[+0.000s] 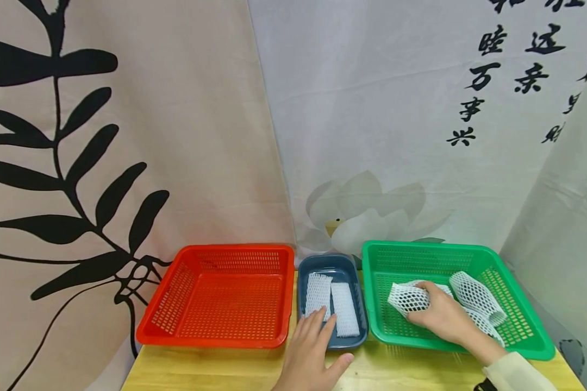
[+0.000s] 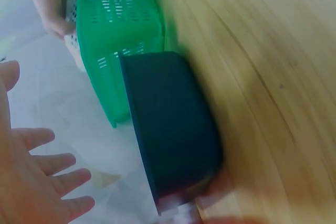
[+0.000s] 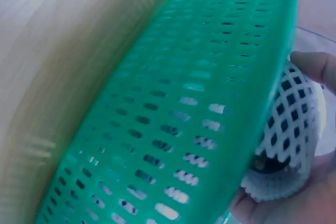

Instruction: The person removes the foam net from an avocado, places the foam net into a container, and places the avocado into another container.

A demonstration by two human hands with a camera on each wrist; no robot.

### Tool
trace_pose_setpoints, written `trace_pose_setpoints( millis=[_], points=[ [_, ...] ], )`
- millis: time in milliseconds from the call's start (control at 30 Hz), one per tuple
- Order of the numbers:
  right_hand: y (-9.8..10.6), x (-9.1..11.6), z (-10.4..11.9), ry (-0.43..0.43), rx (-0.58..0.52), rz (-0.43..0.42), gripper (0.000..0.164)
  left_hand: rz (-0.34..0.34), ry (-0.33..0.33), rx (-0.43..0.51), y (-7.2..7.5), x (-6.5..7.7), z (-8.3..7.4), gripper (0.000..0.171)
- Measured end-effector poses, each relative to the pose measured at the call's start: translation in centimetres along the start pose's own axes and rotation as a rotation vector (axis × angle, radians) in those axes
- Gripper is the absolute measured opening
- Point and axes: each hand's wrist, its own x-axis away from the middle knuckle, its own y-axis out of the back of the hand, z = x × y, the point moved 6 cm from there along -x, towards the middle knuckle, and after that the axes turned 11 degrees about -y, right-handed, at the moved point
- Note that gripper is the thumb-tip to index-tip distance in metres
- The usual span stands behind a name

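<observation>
Foam net (image 1: 405, 300), in the head view, is gripped by the right hand (image 1: 442, 315) over the green basket (image 1: 425, 245), while the left hand (image 1: 313, 350) reaches, fingers extended, to the blue tray (image 1: 344, 342) bearing two flat sleeves (image 1: 345, 310). Left wrist view: its fingers are spread near the tray. Right wrist view: thumb and fingers curl round the net beside the basket's rim.

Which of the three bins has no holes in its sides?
The dark blue tray in the middle: its walls look solid, while the red basket and green basket have slotted sides.
</observation>
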Motion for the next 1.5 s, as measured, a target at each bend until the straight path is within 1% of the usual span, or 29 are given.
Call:
trace_pose_setpoints(
  millis=[200, 300, 400, 533, 600, 767, 900, 1000, 1100, 1233, 1333, 1433, 1500],
  points=[
    [0.7, 1.5, 1.1, 0.033, -0.045, -0.044, 0.085, -0.078, -0.063, -0.014, -0.2, -0.6, -0.7, 0.069],
    [0.8, 2.4, 1.7, 0.060, -0.076, -0.075, 0.082, -0.084, -0.065, -0.014, -0.2, -0.7, -0.9, 0.069],
    [0.9, 3.4, 2.3, 0.087, -0.103, -0.099, 0.081, -0.064, -0.051, 0.006, -0.3, -0.6, -0.9, 0.068],
    [0.9, 4.7, 2.9, 0.091, -0.115, -0.115, 0.082, -0.056, -0.053, 0.017, -0.3, -0.4, -0.9, 0.067],
    [0.8, 5.4, 3.4, 0.105, -0.119, -0.134, 0.081, -0.065, -0.060, 0.015, -0.1, -0.2, -0.9, 0.067],
    [0.2, 7.2, 4.4, 0.200, -0.115, -0.229, 0.080, -0.094, -0.080, -0.006, 0.3, 0.5, -0.9, 0.066],
    [-0.5, 8.4, 4.9, 0.228, -0.112, -0.256, 0.081, -0.125, -0.108, -0.038, 0.6, 1.1, -0.8, 0.065],
    [-1.0, 9.0, 5.3, 0.246, -0.110, -0.267, 0.082, -0.106, -0.096, -0.028, 0.8, 1.6, -0.5, 0.064],
    [-1.5, 9.7, 5.8, 0.283, -0.105, -0.283, 0.082, -0.055, -0.063, 0.002, 0.7, 2.2, -0.1, 0.064],
    [-2.5, 10.5, 6.3, 0.314, -0.105, -0.275, 0.082, -0.001, -0.047, 0.007, 0.6, 3.1, 0.4, 0.066],
    [-3.4, 11.0, 6.6, 0.347, -0.101, -0.242, 0.080, 0.015, -0.058, 0.000, 0.6, 3.8, 0.7, 0.065],
    [-4.5, 11.5, 6.9, 0.392, -0.075, -0.196, 0.081, 0.008, -0.072, 0.006, 0.5, 4.6, 1.1, 0.061],
    [-5.5, 11.7, 7.1, 0.410, -0.041, -0.140, 0.083, -0.018, -0.099, -0.007, 0.4, 5.2, 1.2, 0.059]
  ],
)
